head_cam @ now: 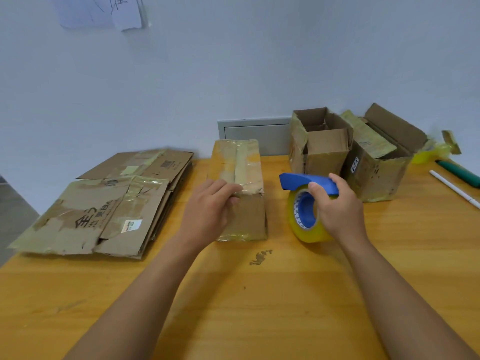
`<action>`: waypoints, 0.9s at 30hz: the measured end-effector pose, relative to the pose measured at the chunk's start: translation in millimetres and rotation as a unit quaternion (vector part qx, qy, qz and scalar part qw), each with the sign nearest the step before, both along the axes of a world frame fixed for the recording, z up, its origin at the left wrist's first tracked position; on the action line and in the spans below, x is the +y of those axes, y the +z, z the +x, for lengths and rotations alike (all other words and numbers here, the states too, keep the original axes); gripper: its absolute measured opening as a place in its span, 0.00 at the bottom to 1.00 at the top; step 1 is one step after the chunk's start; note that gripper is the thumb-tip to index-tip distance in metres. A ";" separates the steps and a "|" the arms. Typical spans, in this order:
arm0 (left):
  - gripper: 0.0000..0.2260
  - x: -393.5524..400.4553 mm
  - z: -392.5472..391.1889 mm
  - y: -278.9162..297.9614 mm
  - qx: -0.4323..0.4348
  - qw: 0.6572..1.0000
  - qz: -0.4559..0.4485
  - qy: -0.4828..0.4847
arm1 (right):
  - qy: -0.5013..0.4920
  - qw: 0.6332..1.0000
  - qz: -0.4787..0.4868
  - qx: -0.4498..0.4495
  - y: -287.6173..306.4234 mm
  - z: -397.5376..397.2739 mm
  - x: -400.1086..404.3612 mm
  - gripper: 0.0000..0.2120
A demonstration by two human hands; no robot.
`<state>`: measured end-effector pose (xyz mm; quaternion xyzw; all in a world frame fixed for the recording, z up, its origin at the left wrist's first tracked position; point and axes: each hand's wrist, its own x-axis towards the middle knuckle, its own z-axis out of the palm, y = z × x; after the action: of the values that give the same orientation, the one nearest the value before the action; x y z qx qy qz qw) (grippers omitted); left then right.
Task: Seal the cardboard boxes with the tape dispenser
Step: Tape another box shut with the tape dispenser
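Holding the tape dispenser [309, 203] at centre right of the frame, your right hand [337, 206] has its fingers curled round the blue handle, the yellow roll just above the wooden table [259, 294]. Your left hand [207, 211] rests on the closed cardboard box [241, 188] at centre, fingertips curled lightly at its near top edge. You appear to be steadying it for taping. Next, you'd likely bring the dispenser to the centre seam. Two open boxes [322, 141] wait upper right; flattened cartons [109, 203] lie left.
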<state>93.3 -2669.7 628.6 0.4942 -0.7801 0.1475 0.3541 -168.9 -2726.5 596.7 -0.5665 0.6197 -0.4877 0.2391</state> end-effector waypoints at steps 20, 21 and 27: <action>0.08 -9.0 -17.8 -36.5 0.108 0.982 -0.118 0.099 | 0.042 0.967 -0.202 -0.147 72.6 10.2 49.8 0.33; 0.07 -9.2 -18.1 -37.4 0.115 0.981 -0.122 0.099 | 0.063 0.961 -0.221 -0.152 85.0 15.3 49.9 0.31; 0.04 -8.4 -15.7 -39.2 0.131 0.980 -0.130 0.070 | 0.205 0.950 -0.211 -0.100 119.2 62.5 42.6 0.25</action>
<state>77.6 -2678.0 589.4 0.5125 -0.6646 0.2062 0.5032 -106.4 -2683.9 715.9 -0.6676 0.3457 -0.6018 0.2695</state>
